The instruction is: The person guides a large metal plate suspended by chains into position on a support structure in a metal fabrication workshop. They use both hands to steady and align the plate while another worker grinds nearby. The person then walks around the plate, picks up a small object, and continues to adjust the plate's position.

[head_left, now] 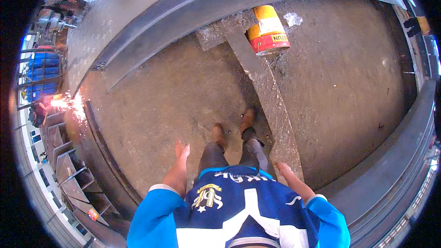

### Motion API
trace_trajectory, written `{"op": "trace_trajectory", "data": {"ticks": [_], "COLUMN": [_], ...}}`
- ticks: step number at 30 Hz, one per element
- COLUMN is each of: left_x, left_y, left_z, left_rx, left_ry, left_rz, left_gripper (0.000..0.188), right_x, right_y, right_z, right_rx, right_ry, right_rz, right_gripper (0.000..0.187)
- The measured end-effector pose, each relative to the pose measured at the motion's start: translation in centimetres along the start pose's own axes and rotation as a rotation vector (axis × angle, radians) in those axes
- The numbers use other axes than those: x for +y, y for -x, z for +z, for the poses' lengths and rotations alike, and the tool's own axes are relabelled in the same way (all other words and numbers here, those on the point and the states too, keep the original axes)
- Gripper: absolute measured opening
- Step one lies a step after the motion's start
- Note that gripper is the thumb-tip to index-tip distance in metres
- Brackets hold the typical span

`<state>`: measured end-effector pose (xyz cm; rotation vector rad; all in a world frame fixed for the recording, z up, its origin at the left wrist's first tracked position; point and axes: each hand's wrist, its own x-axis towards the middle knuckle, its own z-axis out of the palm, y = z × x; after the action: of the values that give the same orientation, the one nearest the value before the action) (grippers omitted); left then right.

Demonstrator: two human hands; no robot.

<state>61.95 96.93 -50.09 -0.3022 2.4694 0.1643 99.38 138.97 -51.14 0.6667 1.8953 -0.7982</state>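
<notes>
Strip (265,85) lay on floor (161,101), right of boots (248,118) — ungripped, handling apparently not started. Left hand (182,149) hung empty, fingers loosely open; right hand (285,170) above strip — finger state couldn't be told.

Your left hand (182,149) hangs at your left, fingers spread a little; your right hand (285,170) hangs by the near part of a long flat strip (268,87). Far off, a red-yellow-white bucket (271,30) sits beside that strip, near a large steel beam (151,14). Sparks (73,105) fly at far left.
</notes>
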Motion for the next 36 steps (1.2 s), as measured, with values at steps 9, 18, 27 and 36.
{"op": "trace_trajectory", "data": {"ticks": [9,18,27,36], "left_x": [-1.4,-8.3,-22.1,-17.7], "left_y": [1.1,2.4,3.5,5.9], "left_z": [-1.6,-5.7,-1.1,-2.5], "left_rx": [-0.149,-0.044,-0.074,-0.047], "left_ry": [0.237,0.446,0.107,0.272], "left_rz": [0.402,0.412,0.243,0.323], "left_gripper": [0.052,0.049,0.052,0.053], "right_x": [-8.3,-21.7,-11.7,-12.3], "right_y": [0.1,5.1,6.1,5.1], "right_z": [0.8,4.1,14.1,14.0], "right_rx": [0.728,0.626,0.669,0.548], "right_ry": [-0.331,-0.415,-0.301,-0.497], "right_rz": [-0.160,-0.315,-0.171,-0.156], "right_gripper": [0.033,0.036,0.030,0.035]}}
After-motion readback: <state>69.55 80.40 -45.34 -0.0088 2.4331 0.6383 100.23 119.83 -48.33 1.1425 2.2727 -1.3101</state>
